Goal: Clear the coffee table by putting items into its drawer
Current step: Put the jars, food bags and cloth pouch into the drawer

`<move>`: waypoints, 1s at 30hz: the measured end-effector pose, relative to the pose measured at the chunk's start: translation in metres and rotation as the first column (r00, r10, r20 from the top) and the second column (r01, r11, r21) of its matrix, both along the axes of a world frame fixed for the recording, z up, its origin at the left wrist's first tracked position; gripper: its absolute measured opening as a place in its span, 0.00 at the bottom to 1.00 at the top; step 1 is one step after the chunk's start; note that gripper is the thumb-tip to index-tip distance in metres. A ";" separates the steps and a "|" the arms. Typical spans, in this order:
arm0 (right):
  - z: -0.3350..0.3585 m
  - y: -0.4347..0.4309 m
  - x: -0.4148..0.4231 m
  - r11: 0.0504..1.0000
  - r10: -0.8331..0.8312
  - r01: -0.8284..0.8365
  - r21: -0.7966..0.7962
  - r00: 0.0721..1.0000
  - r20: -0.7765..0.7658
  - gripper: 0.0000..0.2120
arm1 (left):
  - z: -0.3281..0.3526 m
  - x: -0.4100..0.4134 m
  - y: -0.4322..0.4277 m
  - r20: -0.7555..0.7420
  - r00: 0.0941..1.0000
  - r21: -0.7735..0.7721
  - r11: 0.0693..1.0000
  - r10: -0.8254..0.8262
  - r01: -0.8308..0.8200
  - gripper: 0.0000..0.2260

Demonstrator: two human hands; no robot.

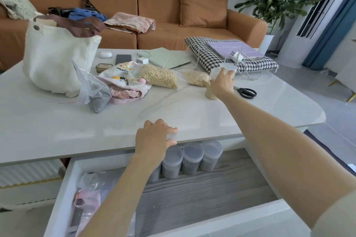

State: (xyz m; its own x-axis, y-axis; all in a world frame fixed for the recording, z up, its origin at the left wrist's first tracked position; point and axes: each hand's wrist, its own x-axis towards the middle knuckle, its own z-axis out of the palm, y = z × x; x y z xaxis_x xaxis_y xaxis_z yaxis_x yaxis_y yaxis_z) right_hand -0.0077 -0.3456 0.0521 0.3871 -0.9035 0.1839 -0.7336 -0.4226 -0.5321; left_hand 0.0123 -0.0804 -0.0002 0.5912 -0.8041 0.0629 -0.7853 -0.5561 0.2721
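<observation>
Head view: nearest to me the drawer (192, 208) stands pulled out under the table edge, already holding a row of grey-filled jars (192, 158) at its back and a plastic bag with something pink (87, 198) at its left, with bare wood grain between. Just above it the left hand (152, 138) rests on the table (57, 127) rim, fingers over the top and thumb tucked under the edge — bracing, I'd say, and gripping no item. Farther out, the right hand (223, 82) reaches across and comes down over a clear jar (211, 93) of oats with a pale lid; the fingers are spread around its top, but whether they have closed on it I cannot tell. So the step in hand looks like fetching that jar — next it needs a firm hold, a lift clear of the scissors (246, 92) just beside it, and a carry back to the drawer. Beyond lie oat bags (159, 77), a charger (238, 57) and a tote (55, 59), not yet cleared.
</observation>
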 end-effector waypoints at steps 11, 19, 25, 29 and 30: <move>0.014 0.043 -0.015 0.990 0.111 -0.123 0.062 0.979 0.170 0.31 | 0.004 -0.008 0.000 -0.061 0.998 0.009 1.000 0.028 -0.028 0.16; 0.033 0.118 -0.087 0.920 0.280 -0.362 0.150 0.876 0.392 0.37 | 0.009 -0.021 0.013 -0.099 0.991 0.072 0.994 0.086 -0.079 0.22; 0.002 0.158 -0.154 0.887 0.378 -0.421 0.188 0.898 0.226 0.36 | 0.012 -0.030 0.027 -0.043 0.993 0.078 0.991 0.114 -0.111 0.23; -0.020 0.154 -0.189 0.897 0.399 -0.393 0.204 0.917 0.014 0.34 | 0.014 -0.044 0.027 -0.016 0.998 0.047 0.997 0.059 -0.058 0.23; -0.027 0.150 -0.195 0.904 0.394 -0.376 0.203 0.917 -0.057 0.32 | 0.014 -0.048 0.026 0.000 0.999 0.051 0.998 0.042 -0.042 0.22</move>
State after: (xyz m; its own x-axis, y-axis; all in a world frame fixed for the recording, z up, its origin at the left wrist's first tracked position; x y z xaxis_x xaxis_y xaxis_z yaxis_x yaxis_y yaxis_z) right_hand -0.2025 -0.1956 0.0246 0.7191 -0.6944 -0.0259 -0.5838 -0.5836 -0.5644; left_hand -0.0360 -0.0542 0.0137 0.6243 -0.7809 0.0216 -0.7608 -0.6015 0.2437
